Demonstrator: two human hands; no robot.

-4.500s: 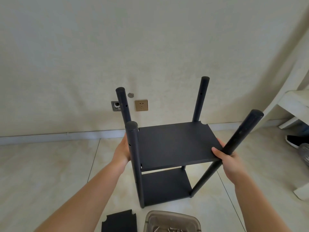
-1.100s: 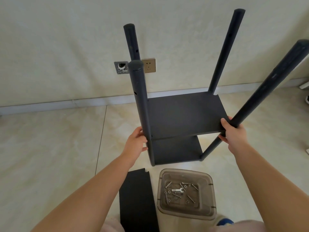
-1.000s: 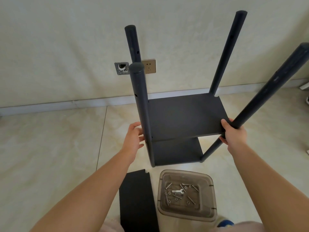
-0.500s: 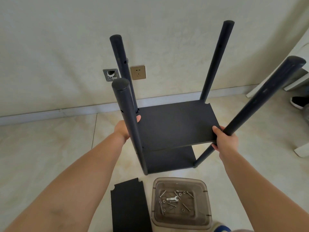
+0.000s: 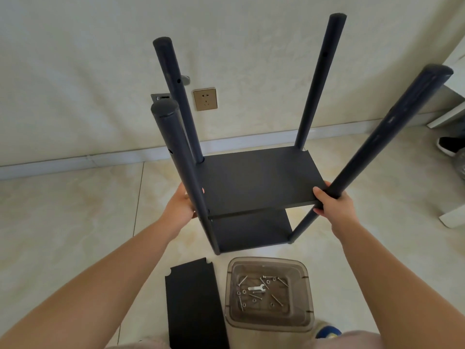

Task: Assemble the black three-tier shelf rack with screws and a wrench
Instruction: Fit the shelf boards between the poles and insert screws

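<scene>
Left hand (image 5: 179, 207): grips middle shelf's left edge, partly hidden behind near-left post (image 5: 185, 177).
Rack (image 5: 256, 182): upright on floor — two shelves fitted.
Right hand (image 5: 334, 205): holds shelf's right corner at near-right post (image 5: 372, 144).
Loose shelf (image 5: 193, 303): flat, beside tub (image 5: 269, 321) holding screws, wrench (image 5: 256, 288).

The rack (image 5: 256, 187) stands beyond the bin (image 5: 269, 321) (wrench (image 5: 256, 288) inside), loose panel (image 5: 196, 306) left of it.

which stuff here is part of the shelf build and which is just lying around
Part of the job: rack frame, loose shelf panel, tub of screws, wrench.

Lying about: black shoe, white furniture, wall socket.
</scene>
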